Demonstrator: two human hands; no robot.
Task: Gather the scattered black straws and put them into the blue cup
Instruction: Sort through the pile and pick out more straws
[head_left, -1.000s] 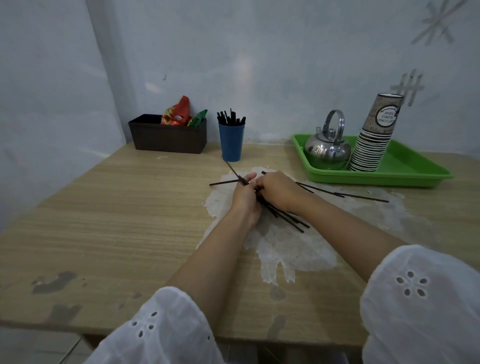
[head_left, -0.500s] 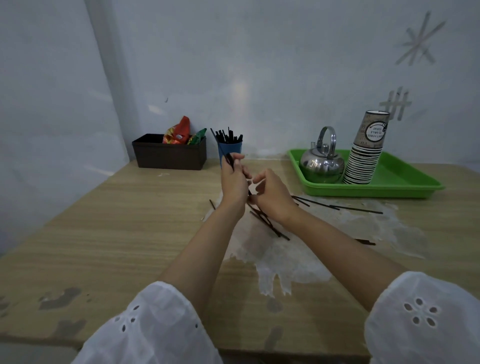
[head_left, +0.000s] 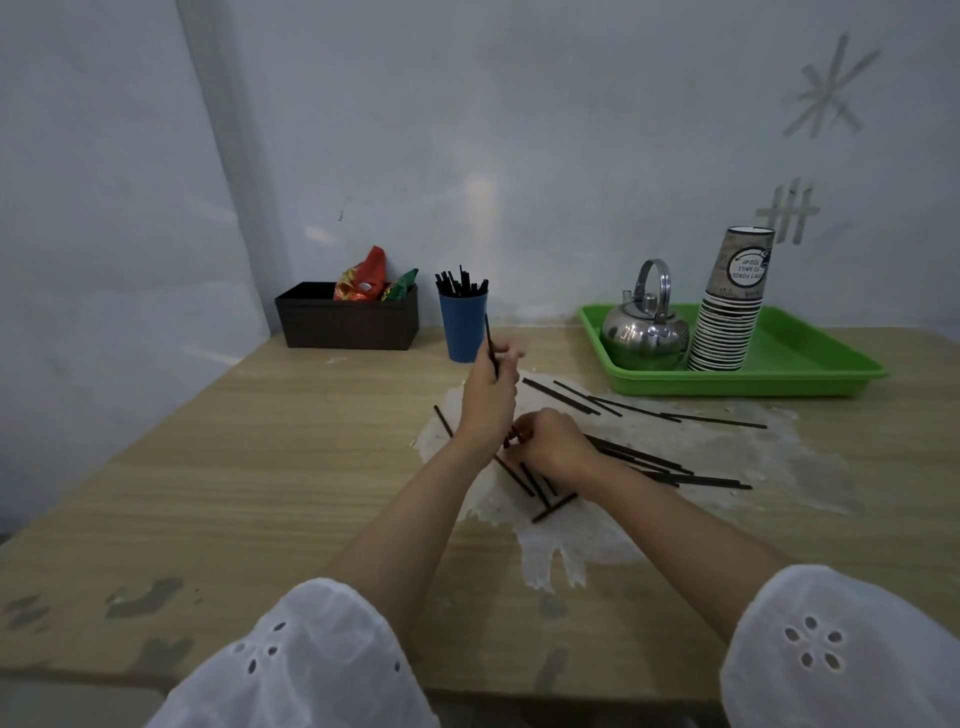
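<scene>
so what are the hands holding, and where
Left hand grips one black straw near its lower end, upright. Right hand curls over the straws on the table; a grip cannot be told.

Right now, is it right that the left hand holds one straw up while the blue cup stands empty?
Not empty: in the head view the blue cup already holds several straws. The left hand does hold one straw up.
</scene>
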